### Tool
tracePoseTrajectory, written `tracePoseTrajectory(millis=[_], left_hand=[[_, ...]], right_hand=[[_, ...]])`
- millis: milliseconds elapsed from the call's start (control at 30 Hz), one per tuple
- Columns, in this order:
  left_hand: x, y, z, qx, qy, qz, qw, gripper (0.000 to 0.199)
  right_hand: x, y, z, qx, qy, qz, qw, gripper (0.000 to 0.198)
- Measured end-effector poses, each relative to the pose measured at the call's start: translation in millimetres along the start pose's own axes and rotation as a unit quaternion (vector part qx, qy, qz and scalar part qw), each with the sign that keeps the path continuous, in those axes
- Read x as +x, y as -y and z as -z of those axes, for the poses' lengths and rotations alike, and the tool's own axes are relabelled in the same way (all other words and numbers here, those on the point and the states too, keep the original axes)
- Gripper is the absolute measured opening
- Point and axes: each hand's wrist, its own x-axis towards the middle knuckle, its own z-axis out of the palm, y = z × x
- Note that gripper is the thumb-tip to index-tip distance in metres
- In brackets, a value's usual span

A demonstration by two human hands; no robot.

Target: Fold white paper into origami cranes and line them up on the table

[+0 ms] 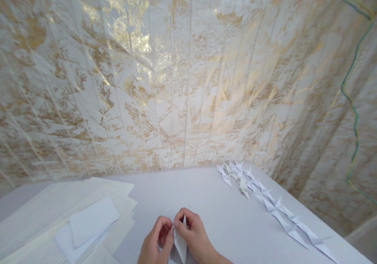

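Note:
Between my two hands is a small piece of folded white paper [180, 246], narrow and pointed at its lower end. My right hand [194, 232] pinches it from the right, thumb across its face and fingers curled behind its top. From the left, my left hand [159, 238] has thumb and forefinger closed at the paper's upper left edge. The fingers partly cover the top of the fold. Both hands are low in the middle of the view, just over the white table [176, 189].
Several folded white paper cranes [271, 205] stand in rows along the table's right edge. At the left lie spread sheets of paper [88, 191] with a smaller stack of folded white paper [94, 221] on top. Behind rises a gold-patterned wall covering [176, 79]; a green-yellow cord [355, 119] hangs at right.

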Motion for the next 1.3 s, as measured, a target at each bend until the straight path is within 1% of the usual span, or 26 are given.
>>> tracePoseTrajectory(millis=[200,333,500,700,833,1033,1300], left_hand=[[-0.6,-2.4,0.6,0.003,-0.002,-0.008,1.0,0.035],[-0.7,-1.1,0.1,0.009,0.001,-0.009,1.0,0.033],[-1.0,1.4,0.1,0.008,0.012,-0.006,1.0,0.033],[-0.4,2.3,0.9,0.003,0.023,-0.001,1.0,0.035],[-0.1,1.6,1.7,-0.001,0.03,0.003,1.0,0.033],[-0.8,-1.6,2.8,-0.009,0.038,0.014,0.999,0.033],[0.8,-0.7,3.8,-0.023,0.047,0.026,0.998,0.036]], right_hand=[[0.1,0.5,-0.1,-0.008,-0.004,-0.002,1.0,0.029],[0.1,-0.2,0.4,-0.027,-0.004,-0.001,1.0,0.025],[-0.6,2.3,0.1,-0.029,0.007,0.003,1.0,0.024],[-0.8,2.3,0.0,-0.027,0.003,0.008,1.0,0.025],[-0.5,1.4,0.2,-0.035,0.003,-0.004,0.999,0.027],[0.2,1.5,0.6,-0.036,0.015,-0.022,0.999,0.035],[0.4,4.4,1.8,-0.057,0.021,-0.042,0.997,0.035]])
